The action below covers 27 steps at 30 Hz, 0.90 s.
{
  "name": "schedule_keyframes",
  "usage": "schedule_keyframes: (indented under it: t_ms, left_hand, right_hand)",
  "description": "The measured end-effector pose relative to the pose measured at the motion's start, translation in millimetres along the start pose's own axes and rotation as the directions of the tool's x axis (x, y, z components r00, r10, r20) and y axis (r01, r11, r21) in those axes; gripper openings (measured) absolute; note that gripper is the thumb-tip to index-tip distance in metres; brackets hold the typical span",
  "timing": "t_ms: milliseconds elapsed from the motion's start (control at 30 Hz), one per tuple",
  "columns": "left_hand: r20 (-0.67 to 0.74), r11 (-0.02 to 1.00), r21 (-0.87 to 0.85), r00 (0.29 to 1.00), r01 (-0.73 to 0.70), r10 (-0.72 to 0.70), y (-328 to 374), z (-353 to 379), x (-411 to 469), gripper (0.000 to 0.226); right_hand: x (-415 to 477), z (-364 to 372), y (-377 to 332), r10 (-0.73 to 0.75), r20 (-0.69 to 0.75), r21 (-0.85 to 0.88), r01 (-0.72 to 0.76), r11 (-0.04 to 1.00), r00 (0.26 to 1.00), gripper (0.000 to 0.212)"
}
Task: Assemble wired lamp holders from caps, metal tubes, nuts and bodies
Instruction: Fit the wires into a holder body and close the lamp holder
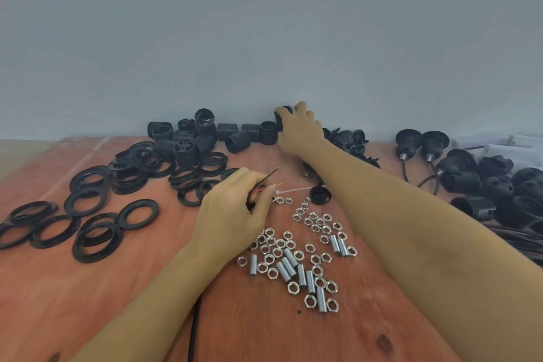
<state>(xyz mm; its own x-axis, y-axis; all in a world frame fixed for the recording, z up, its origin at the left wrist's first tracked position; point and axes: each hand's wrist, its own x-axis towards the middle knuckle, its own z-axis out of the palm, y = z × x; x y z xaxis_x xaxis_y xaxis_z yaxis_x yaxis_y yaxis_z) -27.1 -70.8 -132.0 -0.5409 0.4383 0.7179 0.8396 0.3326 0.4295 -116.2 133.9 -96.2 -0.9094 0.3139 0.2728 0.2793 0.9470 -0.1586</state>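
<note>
Gripping a body (278, 122) at upper centre, my right hand (299, 131) curls round it by the wall. Left hand (235, 214), mid-frame, pinches wires (270, 175), whose tips stick out past the fingers. Nuts (316, 223) and tubes (289, 266) lie just right of it.

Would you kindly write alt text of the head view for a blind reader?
The right hand grips a black lamp holder body by the wall while the left hand pinches thin wires beside loose nuts and metal tubes on a wooden table.
</note>
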Motion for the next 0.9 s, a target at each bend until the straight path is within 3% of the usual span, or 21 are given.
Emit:
schedule_keyframes:
  t_ms: [133, 200, 267, 333, 400, 433, 467, 500, 633, 900]
  left_hand:
    - [-0.014, 1.000, 0.009, 1.000, 0.002, -0.002, 0.2, -0.9, -0.2, 0.013]
    - [-0.026, 1.000, 0.005, 1.000, 0.005, -0.005, 0.9, -1.6, -0.3, 0.012]
    - [-0.036, 1.000, -0.005, 0.999, 0.000, 0.000, 2.7, -1.6, -0.1, 0.013]
    - [-0.046, 1.000, -0.024, 0.999, -0.010, 0.009, 6.0, -1.7, 0.3, 0.016]
    - [-0.064, 0.999, -0.048, 0.998, -0.022, 0.019, 10.8, -2.1, 0.5, 0.019]
    - [-0.075, 0.998, -0.062, 0.997, -0.028, 0.024, 13.8, -2.3, 0.4, 0.021]
    - [-0.083, 0.996, -0.076, 0.996, -0.036, 0.030, 17.2, -2.3, 0.1, 0.020]
    - [-0.088, 0.995, -0.088, 0.995, -0.048, 0.040, 21.0, -1.8, -0.3, 0.020]
    - [-0.077, 0.983, -0.134, 0.990, -0.124, 0.115, 39.6, 1.9, -3.0, 0.017]
    - [-0.025, 0.962, -0.244, 0.992, -0.127, 0.124, 61.4, 5.4, -7.3, 0.015]
  right_hand:
    - [4.4, -8.0, 7.7, -0.015, -0.143, 0.052, 0.023, 0.998, 0.990, 0.028]
    - [-6.7, -16.5, 10.2, 0.009, -0.250, 0.286, 0.065, 0.956, 0.968, 0.023]
    - [-28.4, -28.1, 12.3, 0.107, -0.334, 0.556, 0.105, 0.824, 0.936, 0.020]
    - [-57.6, -41.9, 13.6, 0.261, -0.260, 0.814, 0.065, 0.578, 0.930, 0.019]
    - [-90.6, -53.2, 16.2, 0.331, -0.020, 0.987, -0.034, 0.158, 0.943, 0.027]
    - [-107.3, -55.8, 19.0, 0.300, 0.111, 0.993, -0.097, -0.064, 0.947, 0.032]
    - [-124.4, -56.7, 22.1, 0.253, 0.215, 0.962, -0.160, -0.222, 0.943, 0.034]
    - [-141.3, -56.6, 25.5, 0.206, 0.290, 0.926, -0.219, -0.309, 0.935, 0.034]
    - [-193.8, -54.6, 32.6, 0.040, 0.421, 0.830, -0.367, -0.420, 0.906, 0.026]
    - [-218.3, -50.0, 23.6, -0.080, 0.445, 0.804, -0.437, -0.403, 0.892, 0.035]
